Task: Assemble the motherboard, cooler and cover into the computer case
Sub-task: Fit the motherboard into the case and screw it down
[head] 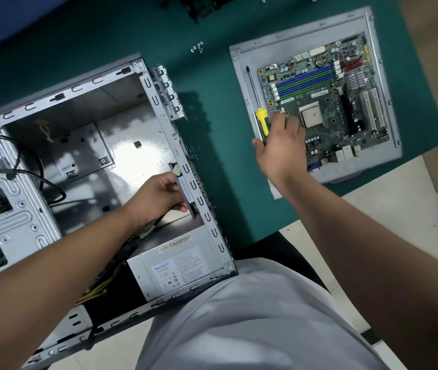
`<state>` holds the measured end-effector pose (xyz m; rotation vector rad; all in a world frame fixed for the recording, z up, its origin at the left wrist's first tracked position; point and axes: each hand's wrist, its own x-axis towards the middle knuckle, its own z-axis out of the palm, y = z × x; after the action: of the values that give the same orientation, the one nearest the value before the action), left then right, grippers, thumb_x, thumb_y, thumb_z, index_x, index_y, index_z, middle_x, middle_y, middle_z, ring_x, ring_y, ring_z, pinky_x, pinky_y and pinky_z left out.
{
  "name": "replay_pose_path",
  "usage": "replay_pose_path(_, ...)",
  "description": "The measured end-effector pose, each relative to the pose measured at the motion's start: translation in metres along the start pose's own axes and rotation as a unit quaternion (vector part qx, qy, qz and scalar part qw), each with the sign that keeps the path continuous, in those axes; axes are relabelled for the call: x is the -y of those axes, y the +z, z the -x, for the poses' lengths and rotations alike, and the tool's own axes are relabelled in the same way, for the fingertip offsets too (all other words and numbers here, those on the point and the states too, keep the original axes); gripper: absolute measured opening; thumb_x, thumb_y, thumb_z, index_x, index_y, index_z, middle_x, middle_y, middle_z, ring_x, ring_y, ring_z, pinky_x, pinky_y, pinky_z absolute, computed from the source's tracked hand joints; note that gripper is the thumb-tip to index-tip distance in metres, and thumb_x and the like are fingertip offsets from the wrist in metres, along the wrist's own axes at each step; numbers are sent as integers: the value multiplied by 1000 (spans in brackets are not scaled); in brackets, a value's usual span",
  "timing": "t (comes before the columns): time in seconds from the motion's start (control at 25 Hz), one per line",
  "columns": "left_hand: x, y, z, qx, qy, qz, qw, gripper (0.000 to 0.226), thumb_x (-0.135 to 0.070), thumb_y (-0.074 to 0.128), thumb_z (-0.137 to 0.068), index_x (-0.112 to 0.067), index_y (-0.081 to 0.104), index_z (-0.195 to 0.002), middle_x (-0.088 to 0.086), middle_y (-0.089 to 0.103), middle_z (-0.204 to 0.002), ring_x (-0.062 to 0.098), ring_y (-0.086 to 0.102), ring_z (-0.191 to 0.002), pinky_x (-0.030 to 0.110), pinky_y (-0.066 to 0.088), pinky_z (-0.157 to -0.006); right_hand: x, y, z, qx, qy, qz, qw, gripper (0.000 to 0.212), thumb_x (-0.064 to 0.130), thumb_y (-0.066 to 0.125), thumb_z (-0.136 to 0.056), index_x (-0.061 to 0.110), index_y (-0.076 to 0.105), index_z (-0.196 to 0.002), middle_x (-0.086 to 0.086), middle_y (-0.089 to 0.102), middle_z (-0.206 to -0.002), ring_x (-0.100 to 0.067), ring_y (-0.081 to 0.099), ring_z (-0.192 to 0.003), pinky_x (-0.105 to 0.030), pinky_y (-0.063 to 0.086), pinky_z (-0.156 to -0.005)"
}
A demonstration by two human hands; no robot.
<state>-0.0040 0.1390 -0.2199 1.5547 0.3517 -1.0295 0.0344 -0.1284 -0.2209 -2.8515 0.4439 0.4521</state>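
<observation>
- Head view: the computer case (84,145) lies open on its side on the green desk (212,134), power supply (177,265) in the near corner, and the board tray inside looks bare.
- The motherboard (327,102) isn't in yet. It sits well apart to the right, lying on the grey cover (241,84), with a yellow-handled screwdriver (259,110) just beside its left edge.
- Left hand (159,196) grips the case's right wall, fingers curled round a small dark part at the rim. Can't tell exactly what that part is.
- Right hand (282,145) is down on the board's left edge with fingers bent over it, right next to the screwdriver handle. Can't tell if it's pinching the board or the tool.
- Risks, I reckon: lifting the board by one edge could flex it or drag it across the cover, or knock the screwdriver onto the exposed CPU socket (311,116).
- The loose screws (197,47) further back could easily get swept off.
</observation>
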Motion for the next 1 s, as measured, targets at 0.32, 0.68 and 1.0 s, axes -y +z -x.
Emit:
replay_pose_path(0.32,8,-3,-4,6,25,-5,1000,11,24,57,-89,18,63,-95,17,73,-76,32,64,-69,38,56,-69,0,-10,1,4,42,-140,989,36,12,58,-94,7,48,-129,-16,49,-132,-35,56,-108,-47,48,-92)
replay_pose_path(0.68,10,-5,-3,23,57,-21,998,23,19,59,-91,-1,71,-90,10,77,-80,18,70,-68,28,59,-67,7,-67,31,-196,-69,-316,926,38,29,70,-93,17,58,-126,5,66,-109,-10,63,-88,-10,47,-75)
replay_pose_path(1.0,7,-3,1,27,61,-22,998,28,18,59,-91,-7,72,-86,7,77,-78,16,70,-68,28,59,-70,29,-62,37,-100,-172,-191,961,49,32,56,-102,27,42,-148,-4,61,-123,-29,63,-95,-43,54,-78)
